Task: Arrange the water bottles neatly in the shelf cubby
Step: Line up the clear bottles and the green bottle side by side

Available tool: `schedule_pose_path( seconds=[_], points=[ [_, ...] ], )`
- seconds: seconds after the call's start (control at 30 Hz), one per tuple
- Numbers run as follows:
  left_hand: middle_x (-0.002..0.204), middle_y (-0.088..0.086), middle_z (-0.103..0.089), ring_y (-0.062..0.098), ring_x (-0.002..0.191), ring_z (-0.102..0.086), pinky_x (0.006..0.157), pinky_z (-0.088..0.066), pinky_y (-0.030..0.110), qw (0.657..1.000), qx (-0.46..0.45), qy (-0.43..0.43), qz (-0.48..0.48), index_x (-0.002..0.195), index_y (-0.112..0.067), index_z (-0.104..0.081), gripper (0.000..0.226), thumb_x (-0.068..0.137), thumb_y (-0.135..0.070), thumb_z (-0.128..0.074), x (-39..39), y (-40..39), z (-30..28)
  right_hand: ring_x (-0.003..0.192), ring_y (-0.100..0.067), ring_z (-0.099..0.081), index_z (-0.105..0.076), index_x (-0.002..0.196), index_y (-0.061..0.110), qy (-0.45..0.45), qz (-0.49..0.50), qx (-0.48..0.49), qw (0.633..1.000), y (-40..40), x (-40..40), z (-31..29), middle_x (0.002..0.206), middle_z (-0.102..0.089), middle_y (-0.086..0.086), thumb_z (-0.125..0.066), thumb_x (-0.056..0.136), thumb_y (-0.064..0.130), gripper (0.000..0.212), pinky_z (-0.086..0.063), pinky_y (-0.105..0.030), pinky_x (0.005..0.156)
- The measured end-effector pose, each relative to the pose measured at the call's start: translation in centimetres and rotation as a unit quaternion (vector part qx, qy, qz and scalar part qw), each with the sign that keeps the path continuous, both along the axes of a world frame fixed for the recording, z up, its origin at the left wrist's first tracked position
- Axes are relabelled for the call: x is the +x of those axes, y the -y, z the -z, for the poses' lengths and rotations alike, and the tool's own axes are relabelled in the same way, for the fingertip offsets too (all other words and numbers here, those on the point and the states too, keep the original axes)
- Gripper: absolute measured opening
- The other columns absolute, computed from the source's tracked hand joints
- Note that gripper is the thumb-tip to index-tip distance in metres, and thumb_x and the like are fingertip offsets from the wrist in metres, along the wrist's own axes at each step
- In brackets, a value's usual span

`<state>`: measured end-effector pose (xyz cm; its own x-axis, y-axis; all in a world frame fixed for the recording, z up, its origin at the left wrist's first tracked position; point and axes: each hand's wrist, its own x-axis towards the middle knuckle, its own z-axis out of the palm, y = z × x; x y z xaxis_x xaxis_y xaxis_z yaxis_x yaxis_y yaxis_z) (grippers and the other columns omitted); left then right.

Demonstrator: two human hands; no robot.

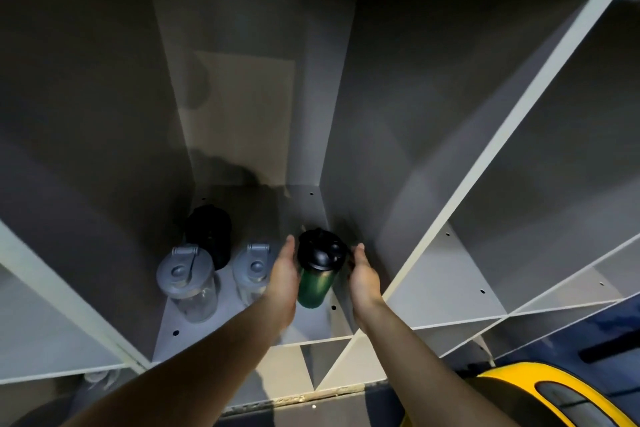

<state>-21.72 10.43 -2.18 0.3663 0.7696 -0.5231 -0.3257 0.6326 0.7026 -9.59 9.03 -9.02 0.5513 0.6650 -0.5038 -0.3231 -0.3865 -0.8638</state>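
We've got both palms, left hand (284, 274) and right hand (362, 274), flat-fingered around the green bottle (317, 282), so one nudge could tip it into the clear bottle (251, 274).

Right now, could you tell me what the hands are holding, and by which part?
The green bottle, flanked by the left hand and right hand at its upper body, under the black lid; firm contact cannot be told.

No readable text, label, brand, number or sign shows anywhere: the green bottle with the black lid (317, 274), the two clear bottles with grey lids (188, 282) and the grey shelf panels (415, 114) all appear plain
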Motion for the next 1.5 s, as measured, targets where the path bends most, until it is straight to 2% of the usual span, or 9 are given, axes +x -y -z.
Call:
schedule_pose_path(
  seconds=[0.13, 0.37, 0.5, 0.6, 0.9, 1.03, 1.13, 1.33, 1.5],
  points=[
    [0.14, 0.013, -0.053, 0.021, 0.113, -0.053, 0.099, -0.035, 0.028, 1.0, -0.016, 0.005, -0.018, 0.136, -0.006, -0.048, 0.05, 0.1, -0.039, -0.035, -0.3, 0.3, 1.3, 0.112, -0.017, -0.053, -0.057, 0.136, 0.022, -0.029, 0.002, 0.015, 0.999, -0.9, -0.5, -0.2, 0.136, -0.061, -0.002, -0.038, 0.099, 0.057, 0.055, -0.036, -0.033, 0.099],
    [0.152, 0.007, -0.04, 0.022, 0.141, -0.035, 0.105, -0.028, 0.028, 1.0, -0.008, 0.019, 0.014, 0.146, -0.011, -0.034, 0.059, 0.1, -0.048, -0.029, -0.6, -0.5, 0.7, 0.101, -0.011, -0.061, -0.056, 0.131, 0.017, -0.041, 0.011, 0.053, 0.998, 0.8, -0.2, 0.5, 0.118, -0.067, 0.003, -0.033, 0.104, 0.046, 0.046, -0.04, -0.037, 0.101],
    [0.148, 0.005, -0.045, 0.021, 0.139, -0.038, 0.114, -0.024, 0.032, 1.0, 0.004, 0.006, 0.005, 0.143, -0.013, -0.039, 0.054, 0.1, -0.045, -0.031, -0.9, 0.0, 1.5, 0.136, -0.021, -0.046, -0.044, 0.146, 0.015, -0.083, 0.007, 0.057, 0.995, 0.8, 0.3, -0.1, 0.147, -0.051, -0.005, -0.033, 0.104, 0.045, 0.052, -0.032, -0.028, 0.105],
    [0.141, 0.002, -0.053, 0.018, 0.137, -0.042, 0.12, -0.022, 0.036, 1.0, 0.02, -0.006, 0.008, 0.138, -0.018, -0.046, 0.048, 0.099, -0.044, -0.034, -0.9, 0.5, 2.5, 0.143, -0.021, -0.038, -0.039, 0.15, 0.014, -0.133, -0.004, 0.083, 0.988, 0.8, -0.1, -0.9, 0.15, -0.047, -0.005, -0.03, 0.106, 0.042, 0.053, -0.026, -0.032, 0.115],
    [0.15, 0.001, -0.042, 0.017, 0.142, -0.034, 0.103, -0.026, 0.024, 0.999, 0.029, 0.005, 0.029, 0.146, -0.015, -0.035, 0.054, 0.101, -0.045, -0.03, -1.4, -0.1, 2.0, 0.135, -0.021, -0.049, -0.047, 0.144, 0.014, -0.108, -0.024, 0.082, 0.991, 1.3, -0.5, -0.3, 0.132, -0.059, -0.002, -0.031, 0.106, 0.041, 0.049, -0.032, -0.037, 0.117],
    [0.152, 0.002, -0.038, 0.016, 0.142, -0.032, 0.108, -0.024, 0.024, 0.999, 0.037, -0.007, 0.036, 0.146, -0.014, -0.033, 0.057, 0.1, -0.046, -0.028, -1.6, -0.4, 2.4, 0.121, -0.016, -0.054, -0.049, 0.141, 0.014, -0.102, -0.025, 0.084, 0.991, 1.4, -0.5, -0.3, 0.124, -0.06, 0.001, -0.032, 0.106, 0.039, 0.047, -0.036, -0.033, 0.11],
    [0.155, 0.002, -0.034, 0.017, 0.144, -0.029, 0.115, -0.02, 0.028, 0.998, 0.036, -0.003, 0.051, 0.149, -0.015, -0.029, 0.06, 0.1, -0.049, -0.025, -1.6, -0.6, 2.6, 0.125, -0.018, -0.054, -0.05, 0.141, 0.015, -0.1, -0.022, 0.086, 0.991, 1.3, -0.4, 0.0, 0.122, -0.061, 0.002, -0.032, 0.106, 0.039, 0.046, -0.035, -0.035, 0.113],
    [0.152, 0.002, -0.039, 0.017, 0.142, -0.033, 0.101, -0.025, 0.023, 0.998, 0.031, 0.0, 0.059, 0.147, -0.015, -0.032, 0.061, 0.099, -0.052, -0.027, -1.8, -0.6, 2.6, 0.095, -0.004, -0.06, -0.057, 0.131, 0.029, -0.042, -0.019, 0.057, 0.997, 1.2, -0.1, 1.1, 0.096, -0.066, 0.018, -0.032, 0.104, 0.047, 0.04, -0.037, -0.044, 0.11],
    [0.154, 0.0, -0.036, 0.016, 0.143, -0.031, 0.111, -0.022, 0.027, 0.998, 0.026, 0.003, 0.065, 0.148, -0.016, -0.03, 0.065, 0.096, -0.056, -0.028, -1.8, -0.8, 2.8, 0.092, 0.0, -0.06, -0.057, 0.121, 0.03, -0.058, -0.022, 0.06, 0.996, 1.4, 0.0, 1.1, 0.1, -0.066, 0.015, -0.032, 0.105, 0.042, 0.032, -0.038, -0.038, 0.107]
  ],
)
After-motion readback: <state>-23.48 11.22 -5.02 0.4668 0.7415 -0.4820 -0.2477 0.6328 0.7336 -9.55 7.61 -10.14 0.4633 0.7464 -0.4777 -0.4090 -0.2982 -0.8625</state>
